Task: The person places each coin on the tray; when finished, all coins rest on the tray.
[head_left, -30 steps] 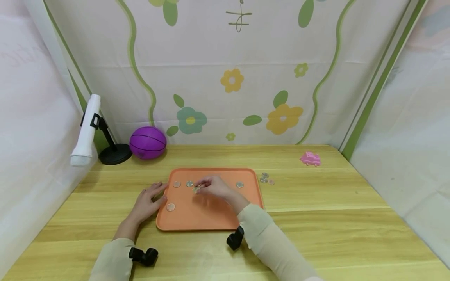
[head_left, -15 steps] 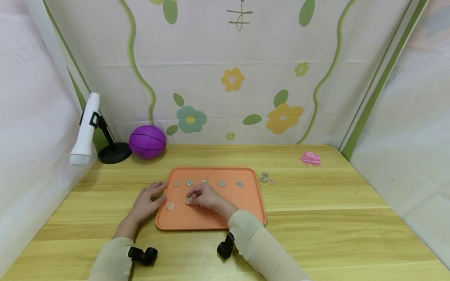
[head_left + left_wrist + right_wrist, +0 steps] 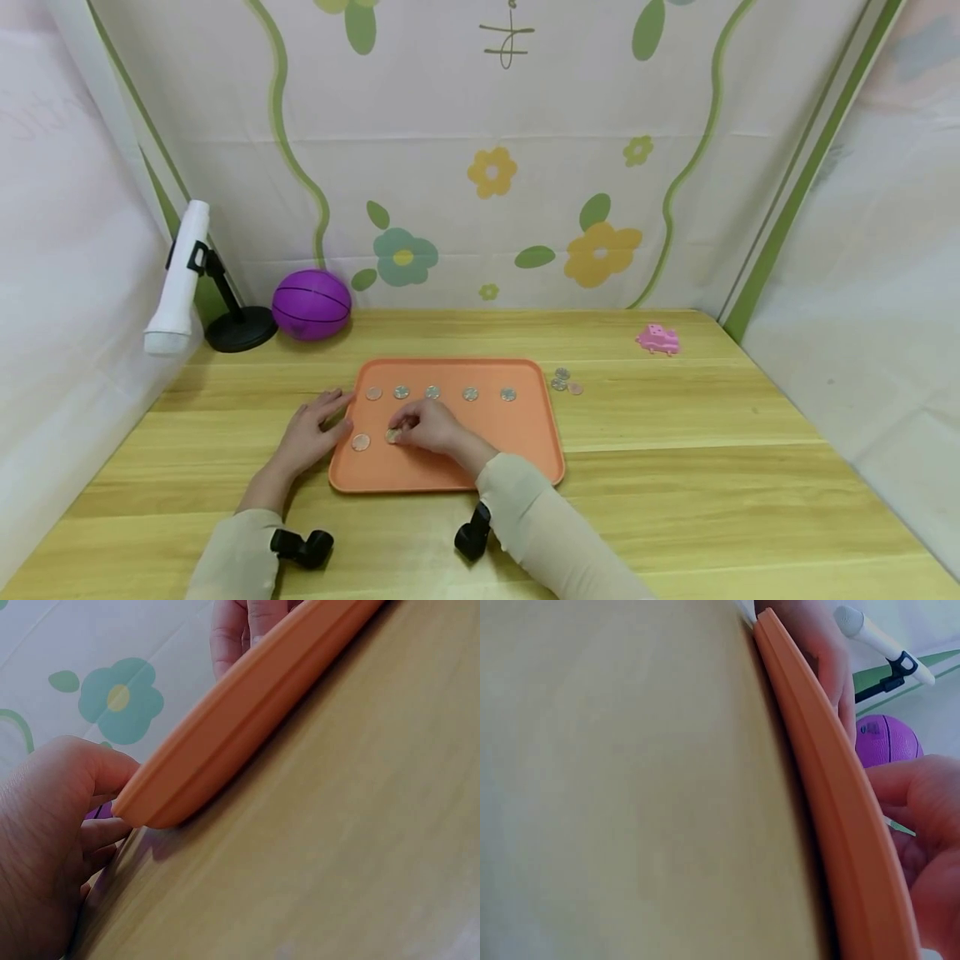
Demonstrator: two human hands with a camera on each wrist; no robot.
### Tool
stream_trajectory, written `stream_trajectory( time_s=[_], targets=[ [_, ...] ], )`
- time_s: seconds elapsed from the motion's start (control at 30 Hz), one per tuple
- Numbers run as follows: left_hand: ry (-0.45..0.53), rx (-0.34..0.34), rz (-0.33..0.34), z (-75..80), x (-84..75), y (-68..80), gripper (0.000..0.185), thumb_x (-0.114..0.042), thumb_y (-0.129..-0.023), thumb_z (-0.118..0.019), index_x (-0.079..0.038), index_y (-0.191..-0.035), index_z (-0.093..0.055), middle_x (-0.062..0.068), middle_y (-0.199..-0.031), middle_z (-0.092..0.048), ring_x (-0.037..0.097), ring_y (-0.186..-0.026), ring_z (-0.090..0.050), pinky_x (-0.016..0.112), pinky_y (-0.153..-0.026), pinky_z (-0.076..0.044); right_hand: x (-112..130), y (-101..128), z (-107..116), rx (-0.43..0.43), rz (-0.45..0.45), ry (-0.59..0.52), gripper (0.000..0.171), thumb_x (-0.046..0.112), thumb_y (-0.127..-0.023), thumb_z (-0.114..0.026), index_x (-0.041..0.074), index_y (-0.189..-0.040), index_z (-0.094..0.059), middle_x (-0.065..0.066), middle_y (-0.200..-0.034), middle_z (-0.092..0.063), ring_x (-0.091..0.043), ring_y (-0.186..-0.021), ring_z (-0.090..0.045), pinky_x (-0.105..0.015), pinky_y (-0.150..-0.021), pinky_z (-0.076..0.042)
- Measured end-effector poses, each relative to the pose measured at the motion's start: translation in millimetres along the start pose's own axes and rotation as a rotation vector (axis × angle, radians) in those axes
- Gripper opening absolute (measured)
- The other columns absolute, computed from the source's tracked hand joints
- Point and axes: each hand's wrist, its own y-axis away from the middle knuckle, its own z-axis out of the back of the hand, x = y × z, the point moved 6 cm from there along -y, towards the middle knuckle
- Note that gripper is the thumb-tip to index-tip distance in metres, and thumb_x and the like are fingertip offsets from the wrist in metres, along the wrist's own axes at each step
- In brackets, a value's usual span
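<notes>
An orange tray [image 3: 495,450] lies on the wooden table. Along its far side runs a row of several coins [image 3: 470,393], and one coin [image 3: 361,442] sits nearer the front left. Thumb and fingers of my right hand [image 3: 429,427] pinch another coin [image 3: 393,435] at the tray's surface, just right of that front-left coin. My left hand [image 3: 306,435] rests at the tray's left edge, fingers extended and touching the rim. In the left wrist view, the left hand [image 3: 52,832] is against the tray's corner. The tray wall hides the pinched coin in the right wrist view.
Three loose coins [image 3: 558,384] lie on the table just right of the tray. A pink toy [image 3: 659,339] sits at the back right. At the back left are a purple ball [image 3: 312,305] and a white microphone [image 3: 180,279] on a black stand. A flowered cloth hangs behind.
My right hand has carried the pinched coin left and toward the front of the tray, uncovering coins in the far row. The left hand has stayed at the tray's edge.
</notes>
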Motion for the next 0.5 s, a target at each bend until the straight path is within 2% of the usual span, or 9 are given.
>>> stream_trajectory(
  time_s=[0.13, 0.33, 0.5],
  targets=[
    [-0.008, 0.0, 0.007, 0.2, 0.7, -0.1, 0.043, -0.017, -0.082, -0.057, 0.0, -0.121, -0.05, 0.028, -0.125, -0.038, 0.042, -0.119, -0.025, 0.058, -0.093, -0.01, 1.6, 0.5, -1.0, 0.006, -0.004, 0.028, 0.01, 0.006, -0.073, -0.067, 0.008, -0.083, -0.068, 0.009, -0.064, -0.055, -0.004, -0.055, -0.043, -0.016, -0.052, -0.036],
    [-0.005, -0.002, 0.006, 0.2, 1.2, -0.1, 0.043, -0.016, -0.082, -0.057, 0.0, -0.121, -0.05, 0.028, -0.125, -0.038, 0.042, -0.119, -0.025, 0.059, -0.093, -0.01, -2.0, 1.2, 0.6, 0.029, -0.011, -0.093, 0.012, 0.006, -0.075, -0.065, 0.006, -0.087, -0.067, 0.004, -0.067, -0.057, -0.008, -0.053, -0.046, -0.019, -0.047, -0.039],
    [0.005, -0.004, 0.002, -0.5, 2.6, 0.0, 0.043, -0.017, -0.081, -0.057, 0.0, -0.121, -0.05, 0.028, -0.125, -0.038, 0.042, -0.119, -0.025, 0.059, -0.093, -0.01, -3.4, 5.1, 17.5, 0.058, 0.019, -0.144, 0.018, 0.008, -0.079, -0.061, 0.003, -0.096, -0.065, -0.001, -0.071, -0.058, -0.016, -0.056, -0.052, -0.024, -0.048, -0.042]
  ],
)
